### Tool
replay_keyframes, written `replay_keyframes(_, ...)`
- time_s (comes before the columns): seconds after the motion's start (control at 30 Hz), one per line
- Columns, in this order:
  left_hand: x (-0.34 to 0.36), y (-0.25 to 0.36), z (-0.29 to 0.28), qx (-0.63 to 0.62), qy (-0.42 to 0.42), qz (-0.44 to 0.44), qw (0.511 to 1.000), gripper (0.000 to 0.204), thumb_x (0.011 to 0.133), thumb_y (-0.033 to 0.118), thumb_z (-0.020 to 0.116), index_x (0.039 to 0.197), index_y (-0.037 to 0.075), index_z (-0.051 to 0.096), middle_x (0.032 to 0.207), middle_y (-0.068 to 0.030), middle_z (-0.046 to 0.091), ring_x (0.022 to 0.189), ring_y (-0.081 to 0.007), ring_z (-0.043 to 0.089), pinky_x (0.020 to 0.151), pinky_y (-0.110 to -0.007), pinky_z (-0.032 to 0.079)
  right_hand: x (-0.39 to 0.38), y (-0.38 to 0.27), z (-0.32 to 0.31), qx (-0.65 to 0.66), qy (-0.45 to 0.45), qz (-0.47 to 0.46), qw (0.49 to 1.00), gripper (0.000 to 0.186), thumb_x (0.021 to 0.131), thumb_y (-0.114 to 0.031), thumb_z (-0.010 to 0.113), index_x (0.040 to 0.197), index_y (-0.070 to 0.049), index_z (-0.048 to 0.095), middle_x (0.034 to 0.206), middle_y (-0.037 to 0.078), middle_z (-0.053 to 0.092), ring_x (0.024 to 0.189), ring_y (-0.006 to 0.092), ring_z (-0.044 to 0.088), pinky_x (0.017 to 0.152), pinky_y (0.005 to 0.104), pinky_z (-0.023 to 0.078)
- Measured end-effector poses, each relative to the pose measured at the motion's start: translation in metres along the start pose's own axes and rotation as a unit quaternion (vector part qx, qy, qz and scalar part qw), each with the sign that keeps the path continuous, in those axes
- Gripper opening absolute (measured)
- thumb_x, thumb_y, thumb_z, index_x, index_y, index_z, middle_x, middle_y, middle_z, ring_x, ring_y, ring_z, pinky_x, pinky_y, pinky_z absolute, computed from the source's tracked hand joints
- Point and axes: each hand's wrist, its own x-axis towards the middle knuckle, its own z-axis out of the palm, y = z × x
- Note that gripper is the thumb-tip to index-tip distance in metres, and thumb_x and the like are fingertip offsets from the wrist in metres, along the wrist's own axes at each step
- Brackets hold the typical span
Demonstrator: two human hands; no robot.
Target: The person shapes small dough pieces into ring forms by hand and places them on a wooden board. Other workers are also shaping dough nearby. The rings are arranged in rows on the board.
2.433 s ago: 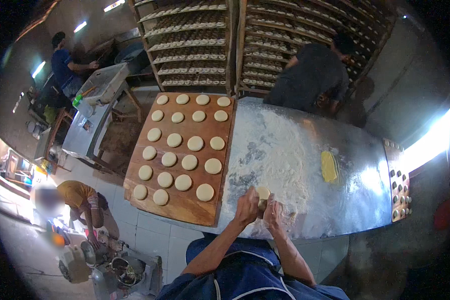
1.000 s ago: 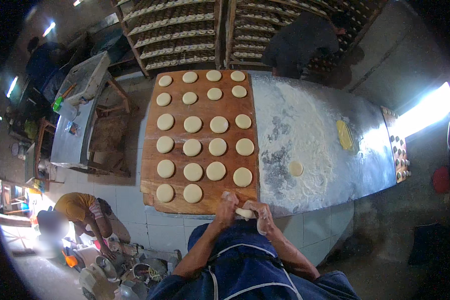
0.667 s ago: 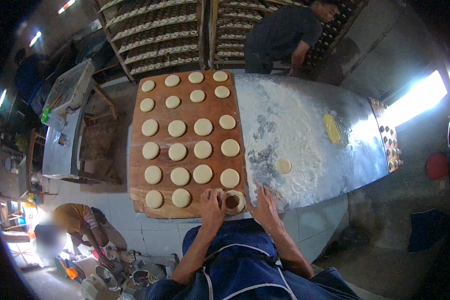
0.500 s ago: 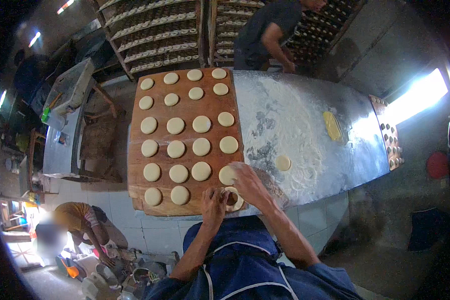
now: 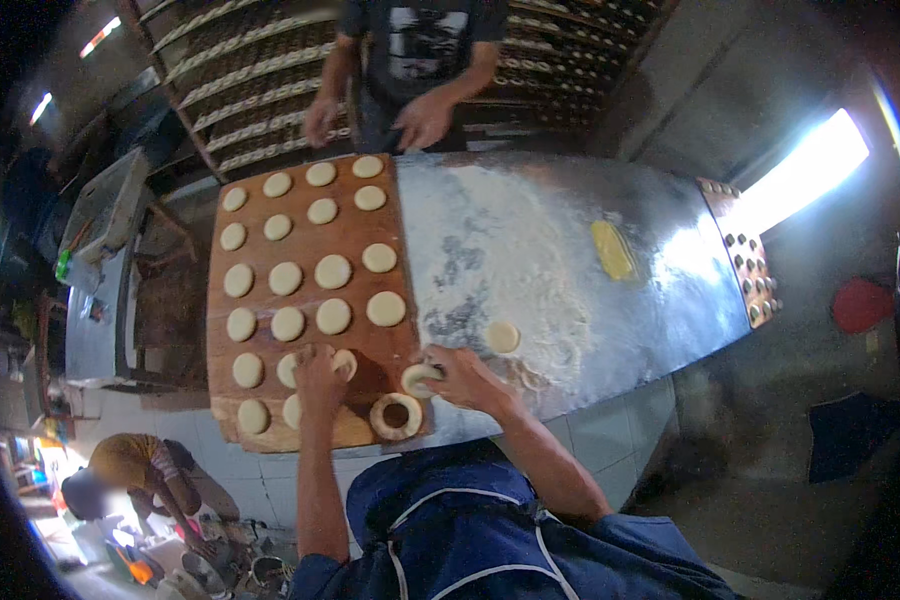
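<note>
Rows of pale, flat dough rounds [image 5: 333, 316] lie on a brown wooden board [image 5: 362, 345]. My left hand [image 5: 320, 385] reaches over the near rows, its fingers closed on the edge of one dough round [image 5: 345, 364]. Beyond the board's right edge, my right hand [image 5: 462, 378] grips another dough round [image 5: 417, 381], which looks tilted; its fingers partly cover it. Between my hands, at the board's near right corner, sits a dough ring [image 5: 378, 416] with a dark open middle. A single dough round [image 5: 502, 337] rests on the floured metal tabletop [image 5: 660, 320].
A co-worker [image 5: 425, 60] stands across the table, hands low near its far edge, before racks [image 5: 255, 90] of dough pieces. A yellow slab [image 5: 612, 250] lies on the tabletop. Another board [image 5: 735, 250] with pieces is at the right end. A second person [image 5: 135, 470] bends at lower left.
My right hand has lifted a dough round and moved it right. My left hand has left the ring for another round. The co-worker now faces the table. The view has shifted.
</note>
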Motion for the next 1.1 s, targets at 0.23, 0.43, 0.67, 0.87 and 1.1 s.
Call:
replay_keyframes(0.23, -0.029, 0.126, 0.011, -0.231, 0.019, 0.16, 0.96, 0.034, 0.078, 0.01, 0.07, 0.103, 0.005, 0.047, 0.089, -0.0167, 0.061, 0.081, -0.0402, 0.062, 0.067, -0.046, 0.049, -0.098, 0.106, -0.113, -0.221, 0.162, 0.156, 0.949, 0.028, 0.07, -0.01, 0.071, 0.097, -0.005, 0.065, 0.1, 0.017, 0.06, 0.097, 0.0339, 0.059, 0.085, 0.0451, 0.046)
replay_keyframes(0.43, -0.028, 0.255, 0.103, -0.188, 0.06, 0.261, 0.945, 0.045, 0.081, 0.013, 0.069, 0.119, 0.004, 0.047, 0.098, -0.0202, 0.061, 0.088, -0.0386, 0.062, 0.073, -0.044, 0.05, -0.112, 0.156, -0.149, -0.299, 0.179, 0.065, 0.935, 0.03, 0.063, -0.01, 0.079, 0.085, -0.004, 0.06, 0.07, 0.011, 0.062, 0.077, 0.0273, 0.063, 0.07, 0.0392, 0.047)
replay_keyframes(0.67, -0.032, 0.294, 0.146, -0.467, -0.118, 0.094, 0.872, 0.033, 0.089, 0.021, 0.067, 0.108, -0.005, 0.063, 0.101, -0.0152, 0.066, 0.094, -0.0216, 0.065, 0.078, -0.034, 0.054, -0.124, 0.143, -0.163, 0.424, 0.222, 0.17, 0.861, 0.039, 0.074, 0.004, 0.072, 0.101, -0.005, 0.046, 0.081, 0.006, 0.064, 0.072, 0.0103, 0.061, 0.061, 0.025, 0.049)
replay_keyframes(0.87, -0.036, 0.317, 0.141, -0.466, -0.088, 0.08, 0.877, 0.029, 0.091, 0.017, 0.063, 0.11, -0.004, 0.062, 0.097, -0.0111, 0.068, 0.091, -0.0179, 0.064, 0.078, -0.034, 0.053, -0.118, 0.124, -0.173, 0.189, 0.209, 0.169, 0.945, 0.055, 0.071, 0.001, 0.077, 0.112, -0.005, 0.041, 0.087, 0.012, 0.069, 0.078, 0.013, 0.065, 0.065, 0.028, 0.052)
replay_keyframes(1.1, -0.024, 0.321, 0.127, -0.457, -0.112, 0.106, 0.876, 0.026, 0.091, 0.01, 0.06, 0.116, 0.0, 0.06, 0.101, -0.0117, 0.065, 0.093, -0.0199, 0.062, 0.083, -0.03, 0.051, -0.11, 0.121, -0.182, 0.199, 0.156, 0.144, 0.957, 0.063, 0.07, 0.004, 0.073, 0.122, -0.005, 0.038, 0.092, 0.013, 0.066, 0.082, 0.0183, 0.065, 0.071, 0.0295, 0.053)
